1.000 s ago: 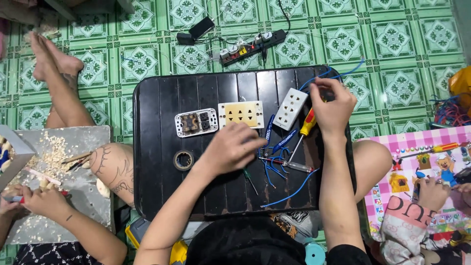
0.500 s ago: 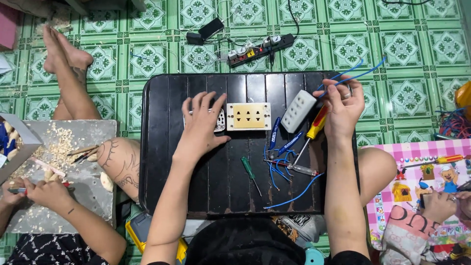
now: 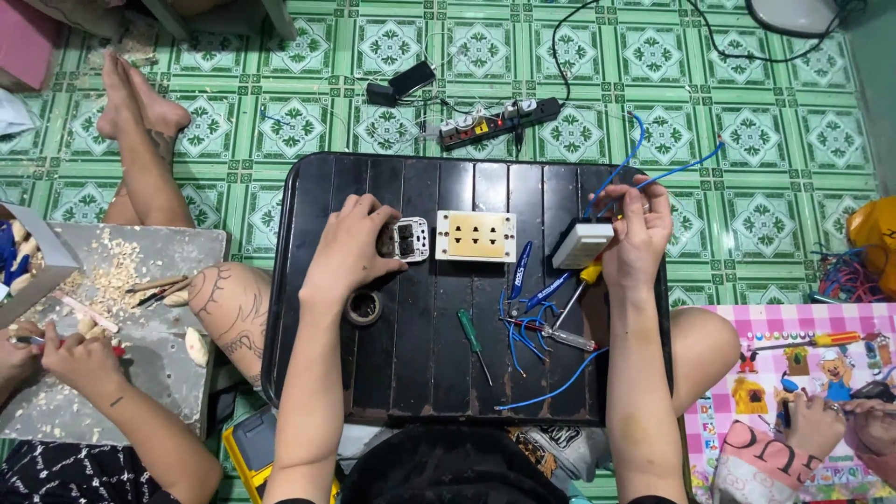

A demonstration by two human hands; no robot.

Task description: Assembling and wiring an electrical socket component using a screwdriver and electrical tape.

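White plastic socket block [image 3: 581, 245], a small boxy piece with blue wires [image 3: 623, 168] running out of its top, is sitting in the right hand [image 3: 637, 233] above the right edge of the black slatted tray table [image 3: 420, 373]. That hand is gripping the block by its sides while also pinching a yellow-handled screwdriver [image 3: 581, 285] that is pointing down toward the table. The block looks light and rigid, with smooth faces that could slip, so holding it by the side walls seems safest; the thin wires look springy and likely to tug if pulled.

Left hand [image 3: 347, 252] is resting on a grey metal socket frame [image 3: 407, 239] lying near the middle of the table, fingers curled over its left end and pressing it down rather than lifting it. Just right of the frame a cream three-outlet faceplate [image 3: 475, 235] is lying flat. Toward the table's near side a roll of dark tape [image 3: 363, 306], a green-handled screwdriver [image 3: 472, 342] and loose blue wire offcuts [image 3: 527, 341] are lying.

Beyond the table's far edge a black power strip [image 3: 499, 122] is lying on the green patterned floor tiles [image 3: 747, 140].
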